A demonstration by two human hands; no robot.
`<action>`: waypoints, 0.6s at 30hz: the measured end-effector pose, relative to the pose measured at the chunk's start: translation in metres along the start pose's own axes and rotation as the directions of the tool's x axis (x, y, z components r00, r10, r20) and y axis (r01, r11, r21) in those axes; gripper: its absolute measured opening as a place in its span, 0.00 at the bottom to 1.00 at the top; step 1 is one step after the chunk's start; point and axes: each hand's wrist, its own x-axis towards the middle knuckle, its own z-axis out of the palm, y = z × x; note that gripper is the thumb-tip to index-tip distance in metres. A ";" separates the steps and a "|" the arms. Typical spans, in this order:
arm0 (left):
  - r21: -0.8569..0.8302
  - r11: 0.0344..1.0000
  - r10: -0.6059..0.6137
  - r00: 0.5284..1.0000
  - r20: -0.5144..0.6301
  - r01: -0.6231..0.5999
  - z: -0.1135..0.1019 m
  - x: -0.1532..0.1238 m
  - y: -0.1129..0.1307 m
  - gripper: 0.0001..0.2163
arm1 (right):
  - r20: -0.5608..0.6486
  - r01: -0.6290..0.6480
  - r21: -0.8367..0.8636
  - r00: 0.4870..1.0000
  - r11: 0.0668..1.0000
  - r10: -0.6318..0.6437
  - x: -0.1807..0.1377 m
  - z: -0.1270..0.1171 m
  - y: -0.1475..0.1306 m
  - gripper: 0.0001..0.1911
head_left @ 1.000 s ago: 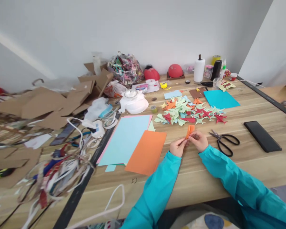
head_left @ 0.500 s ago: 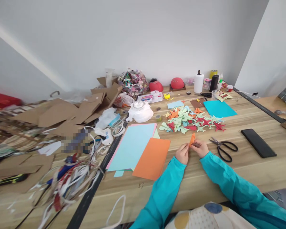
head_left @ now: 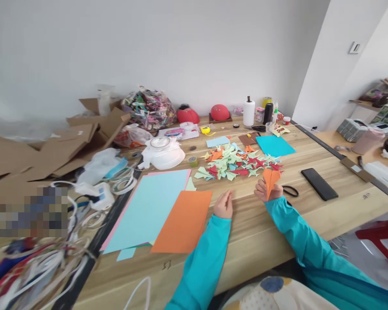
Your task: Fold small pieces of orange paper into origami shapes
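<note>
The folded orange paper (head_left: 271, 178) stands upright in the right hand (head_left: 267, 192), with its pointed end down between the fingers and its wider part above them. The fingers are closed on its lower part, so the grip is clamped on the paper, and the hand is slightly above the wooden table (head_left: 310, 215). Just behind this grip, further from the person, lies a pile of small folded paper shapes (head_left: 236, 162) in green, red and orange. It is near the held paper but apart from it. To the right of the grip, black scissors (head_left: 290, 190) lie on the table, partly hidden by the hand, and beyond them is a black phone (head_left: 319, 184). To the left of the grip, a little apart, the left hand (head_left: 223, 205) rests on the table. Its fingers are loosely bent and it holds nothing. It is just beside the upper right corner of an orange sheet (head_left: 183, 221), and I cannot tell if it touches the sheet. The orange sheet partly covers a light blue sheet (head_left: 145, 209) further to the left.
</note>
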 end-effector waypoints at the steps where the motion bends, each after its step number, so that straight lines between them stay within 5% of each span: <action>1: -0.010 1.000 -0.015 1.000 -0.003 0.015 0.001 0.000 -0.002 0.13 | 0.026 0.015 -0.004 1.000 1.000 -0.015 0.000 0.005 -0.003 0.19; 11: 0.046 0.994 0.099 0.992 0.079 -0.102 0.004 0.003 0.002 0.11 | 0.281 0.053 -0.121 0.959 0.991 -0.017 -0.023 0.063 -0.021 0.20; 14: 0.057 0.991 0.118 0.988 0.099 -0.124 0.003 0.004 0.006 0.11 | 0.214 0.118 -0.411 0.976 0.904 -0.030 -0.025 0.060 -0.008 0.17; 18: 0.039 0.991 0.122 0.987 0.108 -0.127 0.002 0.005 0.009 0.11 | -0.078 0.065 -0.782 0.976 0.620 -0.201 -0.027 0.036 0.023 0.07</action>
